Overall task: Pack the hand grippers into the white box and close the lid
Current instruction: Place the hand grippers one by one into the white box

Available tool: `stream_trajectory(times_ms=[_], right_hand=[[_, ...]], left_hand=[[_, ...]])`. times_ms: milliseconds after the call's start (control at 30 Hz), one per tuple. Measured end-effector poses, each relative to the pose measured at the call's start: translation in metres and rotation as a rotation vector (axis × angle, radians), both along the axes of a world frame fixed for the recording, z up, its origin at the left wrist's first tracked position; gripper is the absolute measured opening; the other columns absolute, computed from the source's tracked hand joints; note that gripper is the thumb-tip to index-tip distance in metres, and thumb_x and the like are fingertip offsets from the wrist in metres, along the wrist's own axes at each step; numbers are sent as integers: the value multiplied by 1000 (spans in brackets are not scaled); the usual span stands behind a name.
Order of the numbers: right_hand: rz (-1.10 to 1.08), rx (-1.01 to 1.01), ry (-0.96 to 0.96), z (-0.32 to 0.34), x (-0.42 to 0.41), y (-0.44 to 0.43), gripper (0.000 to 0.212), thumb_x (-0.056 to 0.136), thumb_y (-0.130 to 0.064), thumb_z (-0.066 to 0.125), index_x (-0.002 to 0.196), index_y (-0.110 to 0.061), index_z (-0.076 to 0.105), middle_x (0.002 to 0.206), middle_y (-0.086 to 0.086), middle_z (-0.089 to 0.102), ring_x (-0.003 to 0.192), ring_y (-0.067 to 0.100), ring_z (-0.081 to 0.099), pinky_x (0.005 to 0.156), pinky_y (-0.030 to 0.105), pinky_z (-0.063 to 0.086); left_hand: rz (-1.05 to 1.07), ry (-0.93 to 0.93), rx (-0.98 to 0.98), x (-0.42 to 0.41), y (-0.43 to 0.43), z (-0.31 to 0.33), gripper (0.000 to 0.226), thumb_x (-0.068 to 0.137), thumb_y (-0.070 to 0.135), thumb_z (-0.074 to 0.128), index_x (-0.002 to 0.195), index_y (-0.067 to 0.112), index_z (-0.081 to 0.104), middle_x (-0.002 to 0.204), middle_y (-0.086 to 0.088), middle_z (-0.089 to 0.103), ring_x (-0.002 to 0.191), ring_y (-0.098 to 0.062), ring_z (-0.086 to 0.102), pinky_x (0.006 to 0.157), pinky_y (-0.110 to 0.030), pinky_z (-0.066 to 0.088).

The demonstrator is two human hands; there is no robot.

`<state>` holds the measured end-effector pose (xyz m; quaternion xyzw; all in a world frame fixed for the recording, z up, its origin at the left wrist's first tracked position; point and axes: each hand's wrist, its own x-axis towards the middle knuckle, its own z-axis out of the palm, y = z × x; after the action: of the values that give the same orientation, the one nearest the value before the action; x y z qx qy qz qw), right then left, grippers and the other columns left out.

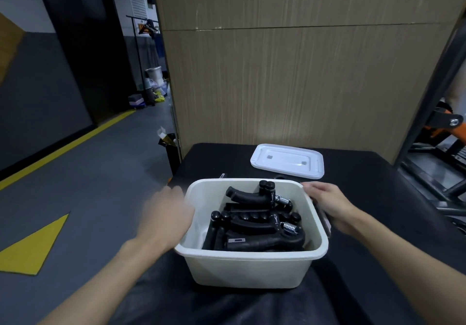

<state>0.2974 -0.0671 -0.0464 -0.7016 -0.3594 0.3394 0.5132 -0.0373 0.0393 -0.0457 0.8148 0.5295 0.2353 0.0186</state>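
A white box [248,266] stands on the black table with its top uncovered. Several black hand grippers [254,226] with steel springs lie piled inside it. Its white lid [287,161] rests flat on the table behind the box, to the right. My left hand [166,215] is blurred beside the box's left wall, fingers apart, holding nothing. My right hand [330,205] lies against the box's right rim and wall, fingers spread along it.
The black table [378,198] ends at a wood-panel wall [290,72] behind. The table's left edge drops to a grey floor with yellow markings. A black bin [171,152] stands at the far left corner. Metal frames and orange equipment stand at the right.
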Motion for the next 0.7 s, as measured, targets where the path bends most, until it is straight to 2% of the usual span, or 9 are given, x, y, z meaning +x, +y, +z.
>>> stream_trajectory(times_ms=[100, 167, 267, 333, 400, 467, 567, 633, 700], right_hand=[[-74, -37, -37, -16, 14, 12, 35, 103, -26, 43, 107, -4, 70, 103, 11, 71, 91, 21, 63, 89, 37, 50], [-39, -81, -149, -35, 30, 22, 36, 100, -29, 47, 125, -7, 62, 121, 10, 66, 109, 22, 61, 101, 39, 47], [133, -264, -251, -56, 41, 29, 61, 84, -53, 53, 130, -14, 57, 135, 7, 58, 123, 29, 55, 109, 47, 39], [161, -429, -304, -47, 29, 27, 57, 68, -59, 42, 116, -29, 49, 130, -3, 48, 125, 30, 48, 112, 49, 30], [103, -448, -354, -46, 28, 29, 49, 62, -55, 39, 104, -30, 47, 121, 0, 48, 119, 33, 49, 109, 47, 32], [96, -370, -403, -50, 31, 32, 35, 74, -47, 48, 95, -19, 52, 119, 10, 52, 109, 35, 51, 99, 44, 40], [31, -324, -470, -64, 40, 39, 20, 83, -20, 53, 65, -12, 51, 95, 17, 60, 86, 32, 56, 76, 38, 47], [-18, -315, -610, -67, 44, 36, 16, 82, -13, 53, 67, -10, 56, 81, 11, 65, 75, 29, 60, 69, 40, 53], [-11, -291, -735, -65, 45, 32, 6, 84, -17, 52, 82, -13, 56, 89, 8, 64, 81, 29, 59, 71, 44, 53]], left_hand=[[-160, -263, -261, 1, 2, -9, 43, 97, 11, 43, 138, 17, 51, 145, 14, 41, 114, -1, 46, 94, -13, 32], [-191, -258, -299, 1, 3, -11, 50, 99, 7, 37, 148, 15, 42, 157, 20, 26, 124, 7, 37, 91, 0, 23], [-222, -184, -320, 0, 8, -15, 54, 100, 6, 32, 153, 16, 35, 161, 20, 14, 141, 4, 21, 108, -9, 14], [-220, -180, -341, 2, 9, -15, 55, 100, 6, 31, 154, 16, 32, 161, 19, 12, 145, 0, 17, 113, -16, 14], [-224, -195, -353, 3, 9, -17, 55, 100, 5, 30, 154, 18, 32, 161, 20, 12, 146, -2, 17, 116, -21, 16], [-230, -217, -359, 2, 9, -18, 55, 100, 4, 30, 152, 22, 35, 160, 21, 12, 146, -2, 17, 117, -23, 18], [-240, -242, -353, 2, 6, -17, 56, 99, 1, 30, 147, 28, 42, 157, 22, 15, 141, 2, 21, 107, -14, 20], [-246, -246, -337, 4, 3, -16, 56, 98, -1, 31, 142, 31, 47, 155, 21, 16, 134, 4, 23, 97, -8, 22], [-247, -247, -332, 4, -2, -15, 56, 97, -3, 32, 135, 31, 53, 153, 18, 17, 134, 0, 25, 98, -13, 23]])
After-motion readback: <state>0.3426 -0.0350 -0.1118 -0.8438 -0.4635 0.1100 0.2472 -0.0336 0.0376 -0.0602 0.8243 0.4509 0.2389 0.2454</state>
